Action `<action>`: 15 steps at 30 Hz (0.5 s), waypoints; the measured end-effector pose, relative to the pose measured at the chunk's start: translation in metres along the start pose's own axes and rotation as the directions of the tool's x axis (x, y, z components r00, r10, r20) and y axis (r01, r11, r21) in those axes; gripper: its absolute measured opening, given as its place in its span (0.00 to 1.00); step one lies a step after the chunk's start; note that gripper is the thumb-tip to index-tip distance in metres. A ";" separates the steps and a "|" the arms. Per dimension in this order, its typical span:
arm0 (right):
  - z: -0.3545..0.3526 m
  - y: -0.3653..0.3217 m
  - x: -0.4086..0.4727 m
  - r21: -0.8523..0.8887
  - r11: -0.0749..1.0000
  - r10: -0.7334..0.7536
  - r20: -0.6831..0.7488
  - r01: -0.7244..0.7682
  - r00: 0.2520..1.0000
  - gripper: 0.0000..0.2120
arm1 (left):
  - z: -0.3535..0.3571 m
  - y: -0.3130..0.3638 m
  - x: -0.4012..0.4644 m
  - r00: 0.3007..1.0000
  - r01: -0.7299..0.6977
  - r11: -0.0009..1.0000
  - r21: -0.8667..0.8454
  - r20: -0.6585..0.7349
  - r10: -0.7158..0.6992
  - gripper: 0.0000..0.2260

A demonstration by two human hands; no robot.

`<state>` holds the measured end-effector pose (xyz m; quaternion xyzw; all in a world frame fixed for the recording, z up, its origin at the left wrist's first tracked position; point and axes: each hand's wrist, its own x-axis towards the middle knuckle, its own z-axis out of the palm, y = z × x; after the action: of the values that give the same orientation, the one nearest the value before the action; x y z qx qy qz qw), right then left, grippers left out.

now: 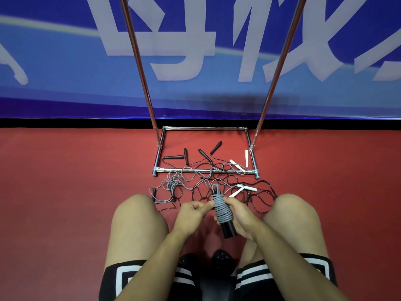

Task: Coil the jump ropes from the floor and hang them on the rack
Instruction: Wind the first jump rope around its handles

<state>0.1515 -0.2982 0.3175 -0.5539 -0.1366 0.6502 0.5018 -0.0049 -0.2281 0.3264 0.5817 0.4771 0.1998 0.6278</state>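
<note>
Two hands: our right hand (237,216) wraps the coiled grey rope (221,210); left hand (193,212) pinches its near-left side.
Axis: bundle runs near-to-far, rack (206,170) straight beyond it.

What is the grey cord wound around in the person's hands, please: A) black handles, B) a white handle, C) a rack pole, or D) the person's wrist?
A: the grey cord is coiled around black handles, held by the right hand, the left hand pinching beside it.
</note>
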 end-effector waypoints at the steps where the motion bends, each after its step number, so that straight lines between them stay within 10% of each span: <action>1: 0.001 0.001 0.000 -0.002 1.000 -0.017 0.004 0.017 1.000 0.18 | -0.001 -0.002 0.002 1.000 -0.002 1.000 -0.005 -0.013 0.002 0.21; 15: 0.000 0.002 0.007 -0.291 0.921 -0.301 -0.110 0.259 0.947 0.20 | 0.007 -0.003 0.005 0.997 0.076 0.995 -0.068 -0.025 -0.078 0.14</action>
<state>0.1511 -0.2938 0.3122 -0.6403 -0.2639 0.5024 0.5177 0.0024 -0.2283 0.3203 0.5388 0.5008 0.1995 0.6473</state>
